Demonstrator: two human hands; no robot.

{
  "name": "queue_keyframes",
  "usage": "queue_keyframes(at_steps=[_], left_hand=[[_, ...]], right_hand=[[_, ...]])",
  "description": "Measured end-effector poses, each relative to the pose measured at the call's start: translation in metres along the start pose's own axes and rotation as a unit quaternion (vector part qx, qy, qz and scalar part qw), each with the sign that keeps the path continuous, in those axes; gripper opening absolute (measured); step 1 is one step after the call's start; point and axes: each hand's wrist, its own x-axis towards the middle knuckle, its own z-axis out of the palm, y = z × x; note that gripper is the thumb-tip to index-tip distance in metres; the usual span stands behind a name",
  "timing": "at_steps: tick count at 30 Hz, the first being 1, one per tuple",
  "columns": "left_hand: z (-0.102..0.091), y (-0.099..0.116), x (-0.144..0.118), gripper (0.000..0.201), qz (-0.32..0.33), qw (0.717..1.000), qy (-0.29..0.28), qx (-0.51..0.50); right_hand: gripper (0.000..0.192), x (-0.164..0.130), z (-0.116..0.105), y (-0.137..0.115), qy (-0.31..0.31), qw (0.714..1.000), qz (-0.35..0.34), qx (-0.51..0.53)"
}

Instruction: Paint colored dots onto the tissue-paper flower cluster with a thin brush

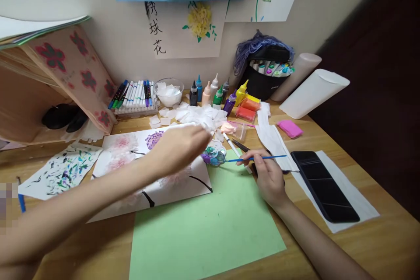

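My right hand (267, 175) pinches a blue paintbrush (259, 158) whose tip points left at a small round palette (215, 154) with purple, green and blue paint. My left hand (192, 140) reaches across, over a white sheet with pale pink tissue flowers (120, 164) and a purple one (154, 139). Its fingers curl down and away, so what they hold, if anything, is hidden. A light green sheet of paper (206, 232) lies in front of me. Past my left hand are white tissue pieces (200, 114) and a peach lump (229, 127).
Paint bottles (206, 94) stand behind the tissue, near a glass bowl (169, 92) and a rack of markers (136, 96). A black phone (324, 186) and pink packet (290, 128) lie right. A paint-dabbed paper (64, 170) and a box (75, 65) are left.
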Motion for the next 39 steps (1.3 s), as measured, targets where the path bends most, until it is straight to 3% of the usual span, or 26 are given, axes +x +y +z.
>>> queue_keyframes(at_steps=[2, 3, 4, 6, 8, 11, 16, 22, 29, 39], left_hand=[[0.021, 0.011, -0.044, 0.035, 0.111, 0.984, 0.096, 0.103], [0.034, 0.015, -0.061, 0.036, 0.154, 0.974, 0.103, 0.127], [0.046, 0.019, -0.074, 0.041, 0.18, 0.971, 0.078, 0.139], [0.069, 0.023, -0.087, 0.062, 0.206, 0.968, -0.03, 0.137], [0.086, 0.023, -0.086, 0.079, 0.18, 0.973, -0.074, 0.12], [0.099, 0.015, -0.077, 0.085, 0.15, 0.982, -0.088, 0.077], [0.106, 0.007, -0.079, 0.082, 0.142, 0.985, -0.086, 0.053], [0.104, 0.006, -0.082, 0.076, 0.158, 0.982, -0.082, 0.063], [0.099, 0.006, -0.075, 0.07, 0.148, 0.982, -0.103, 0.062], [0.099, 0.007, -0.074, 0.073, 0.149, 0.979, -0.129, 0.05]], right_hand=[[0.027, 0.004, 0.0, -0.001, 0.014, 0.999, -0.031, 0.003], [0.027, 0.006, 0.001, 0.0, 0.026, 0.999, -0.044, 0.01], [0.027, 0.009, 0.003, 0.001, 0.038, 0.998, -0.053, 0.019], [0.028, 0.015, 0.007, 0.004, 0.056, 0.996, -0.055, 0.036], [0.028, 0.018, 0.012, 0.01, 0.066, 0.995, -0.042, 0.056], [0.028, 0.018, 0.017, 0.016, 0.084, 0.992, -0.025, 0.096], [0.026, 0.014, 0.016, 0.02, 0.111, 0.987, -0.015, 0.118], [0.025, 0.01, 0.015, 0.019, 0.086, 0.988, -0.07, 0.108], [0.026, 0.01, 0.015, 0.016, 0.08, 0.992, -0.031, 0.094], [0.024, 0.012, 0.016, 0.015, 0.095, 0.991, -0.033, 0.085]])
